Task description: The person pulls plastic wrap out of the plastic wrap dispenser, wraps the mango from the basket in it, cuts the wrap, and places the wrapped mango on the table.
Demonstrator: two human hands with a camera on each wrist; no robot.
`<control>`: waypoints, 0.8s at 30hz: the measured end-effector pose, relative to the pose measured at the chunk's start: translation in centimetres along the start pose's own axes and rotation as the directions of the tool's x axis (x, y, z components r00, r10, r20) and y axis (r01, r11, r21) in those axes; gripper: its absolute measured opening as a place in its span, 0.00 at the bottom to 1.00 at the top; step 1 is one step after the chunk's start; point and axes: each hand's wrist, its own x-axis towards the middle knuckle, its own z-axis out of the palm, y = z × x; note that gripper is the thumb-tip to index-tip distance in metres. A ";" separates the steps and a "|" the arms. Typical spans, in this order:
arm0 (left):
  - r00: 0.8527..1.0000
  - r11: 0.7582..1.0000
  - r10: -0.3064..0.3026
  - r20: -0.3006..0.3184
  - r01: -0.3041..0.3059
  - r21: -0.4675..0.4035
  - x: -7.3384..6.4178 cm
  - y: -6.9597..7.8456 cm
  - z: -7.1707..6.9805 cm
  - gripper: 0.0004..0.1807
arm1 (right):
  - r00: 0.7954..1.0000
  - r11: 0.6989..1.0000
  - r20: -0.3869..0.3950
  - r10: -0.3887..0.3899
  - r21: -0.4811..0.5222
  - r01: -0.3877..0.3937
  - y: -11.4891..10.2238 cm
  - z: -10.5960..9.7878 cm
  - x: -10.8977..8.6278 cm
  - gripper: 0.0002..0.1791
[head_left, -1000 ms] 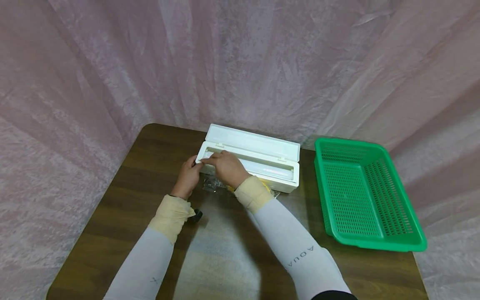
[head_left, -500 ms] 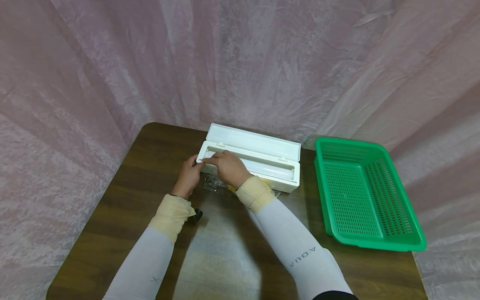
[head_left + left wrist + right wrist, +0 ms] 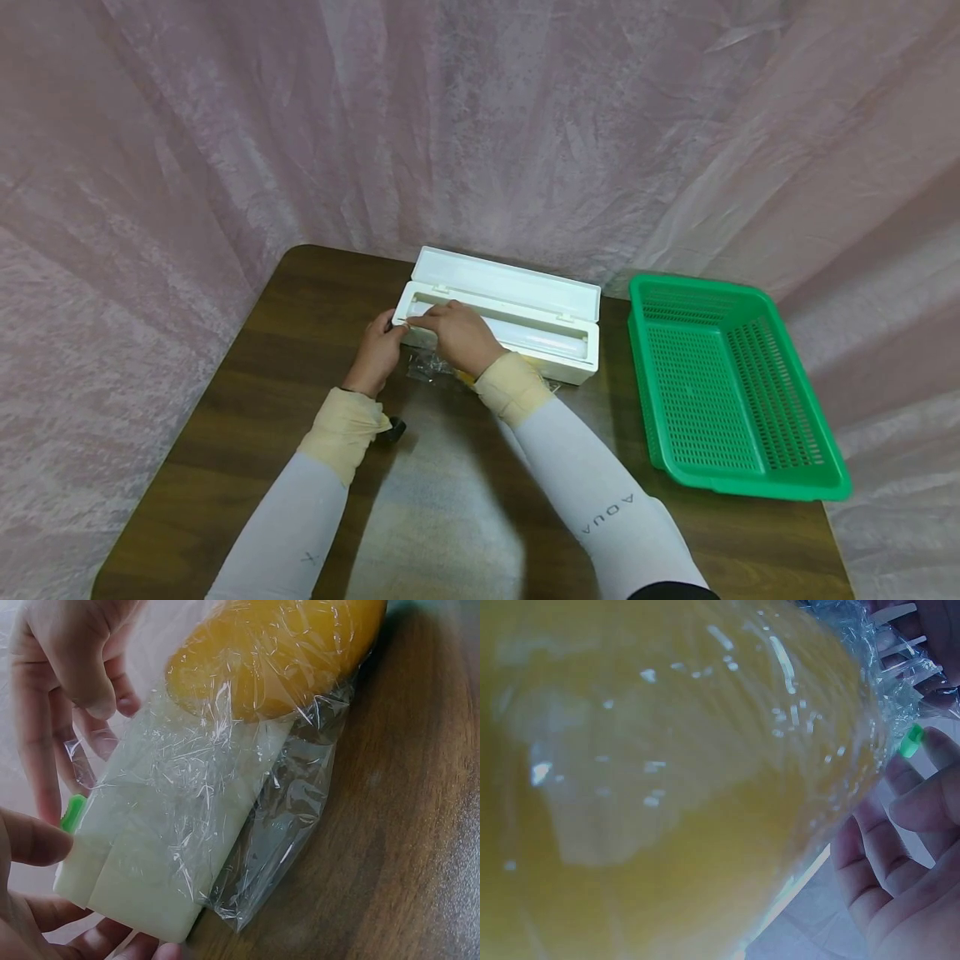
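Note:
A white cling film dispenser (image 3: 577,372) stands on the table, its long lid (image 3: 504,282) tipped back and a film roll (image 3: 532,337) inside. My left hand (image 3: 377,357) grips its left end, fingers curled round the corner in the left wrist view. My right hand (image 3: 463,337) reaches over the front edge; its index fingertip touches a small green slider (image 3: 73,813), close to the left thumb. Clear film (image 3: 187,795) hangs crumpled over the dispenser's front. It covers a smooth yellow rounded thing (image 3: 277,652), mostly hidden by the right forearm in the head view.
A green perforated plastic basket (image 3: 701,392) stands on the right of the brown wooden table (image 3: 247,367). A pinkish curtain (image 3: 487,125) hangs close behind the dispenser. A small black object (image 3: 392,431) is at the left wrist.
Both hands stay at the dispenser's left end. The right hand and forearm have shifted very slightly; nothing else visibly differs.

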 end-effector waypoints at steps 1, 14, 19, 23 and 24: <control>1.000 1.000 0.002 0.000 -0.002 -0.002 0.0 0.0 0.0 0.29 | 1.000 1.000 0.000 0.000 -0.006 0.000 0.0 0.0 0.0 0.33; 1.000 1.000 -0.009 -0.005 0.009 -0.003 0.0 -0.2 -0.1 0.30 | 0.999 1.000 0.031 0.031 -0.005 -0.031 0.1 -0.3 -0.4 0.33; 1.000 1.000 -0.017 -0.006 0.017 -0.003 0.0 -0.2 0.0 0.30 | 0.999 0.999 0.036 0.036 0.002 -0.036 0.2 -0.2 -0.6 0.33; 1.000 1.000 -0.014 -0.008 0.014 0.000 0.0 -0.2 0.0 0.30 | 0.999 0.999 0.027 0.033 0.009 -0.034 0.3 -0.2 -0.6 0.33; 1.000 1.000 -0.015 -0.007 0.015 0.000 0.0 -0.2 0.0 0.30 | 0.999 0.999 0.025 0.033 0.013 -0.033 0.3 -0.2 -0.7 0.33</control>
